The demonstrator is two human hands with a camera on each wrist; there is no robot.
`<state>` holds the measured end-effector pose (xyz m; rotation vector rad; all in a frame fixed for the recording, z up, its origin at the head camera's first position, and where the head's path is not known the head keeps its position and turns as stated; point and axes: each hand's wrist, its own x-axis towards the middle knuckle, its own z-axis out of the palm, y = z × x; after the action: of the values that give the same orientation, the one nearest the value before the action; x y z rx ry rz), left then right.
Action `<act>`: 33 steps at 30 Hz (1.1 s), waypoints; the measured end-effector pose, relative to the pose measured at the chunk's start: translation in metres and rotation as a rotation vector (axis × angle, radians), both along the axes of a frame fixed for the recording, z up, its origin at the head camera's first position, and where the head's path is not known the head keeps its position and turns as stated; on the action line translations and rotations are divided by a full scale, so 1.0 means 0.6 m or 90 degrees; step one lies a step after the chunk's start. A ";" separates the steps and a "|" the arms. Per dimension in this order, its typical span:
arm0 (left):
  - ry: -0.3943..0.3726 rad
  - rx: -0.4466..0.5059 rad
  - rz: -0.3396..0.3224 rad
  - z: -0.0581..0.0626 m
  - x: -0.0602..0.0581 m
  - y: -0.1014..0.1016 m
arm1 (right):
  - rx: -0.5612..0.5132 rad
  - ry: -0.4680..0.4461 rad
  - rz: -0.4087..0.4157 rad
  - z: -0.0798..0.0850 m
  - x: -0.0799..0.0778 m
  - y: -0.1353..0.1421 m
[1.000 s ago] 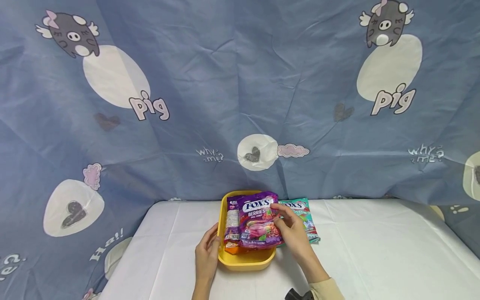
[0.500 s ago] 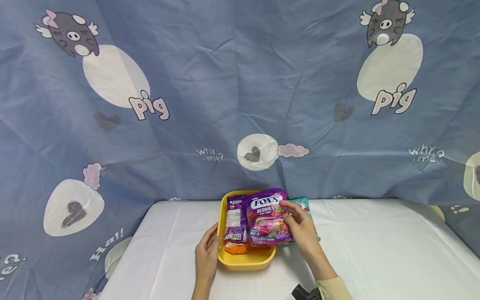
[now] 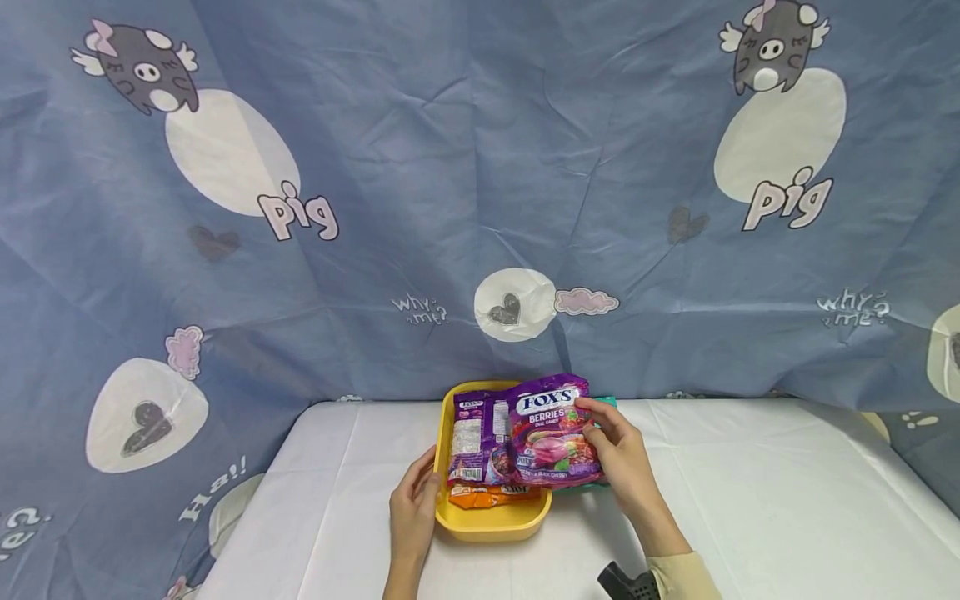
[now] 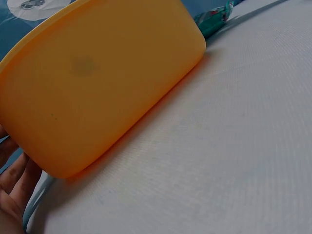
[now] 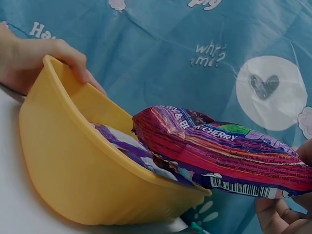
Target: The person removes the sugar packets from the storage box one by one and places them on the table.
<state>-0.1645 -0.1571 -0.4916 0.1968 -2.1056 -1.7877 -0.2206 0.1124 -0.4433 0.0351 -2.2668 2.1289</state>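
Over the right rim of the yellow tub (image 3: 491, 531) I had the purple candy bag (image 3: 550, 442) — right hand (image 3: 619, 450) pinching its right edge between thumb and fingers. Couldn't tell whether the bag touched the rim. Left hand (image 3: 415, 504) lay against the tub's left outer side, fingers fairly straight, touching. Inside the tub I saw more purple packaging (image 3: 467, 442), with an orange bag (image 3: 483, 498) showing at its near end. Teal bag (image 4: 213, 22) sat on the white table (image 3: 750, 500) right of the tub, mostly hidden from the head camera — blue printed cloth (image 3: 375, 167) behind.
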 end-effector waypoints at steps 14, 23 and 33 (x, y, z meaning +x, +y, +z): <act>-0.014 -0.001 -0.001 0.002 -0.001 0.000 | -0.006 0.016 0.006 -0.002 -0.003 0.020; -0.021 0.005 -0.001 0.003 -0.001 0.001 | 0.004 0.031 0.000 -0.003 -0.006 0.039; -0.013 0.001 0.005 -0.042 -0.020 -0.010 | 0.019 0.028 -0.013 -0.009 -0.009 0.061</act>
<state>-0.1767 -0.1630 -0.5167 0.2238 -2.1135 -1.7907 -0.2261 0.1491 -0.4489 0.0590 -2.2656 2.0633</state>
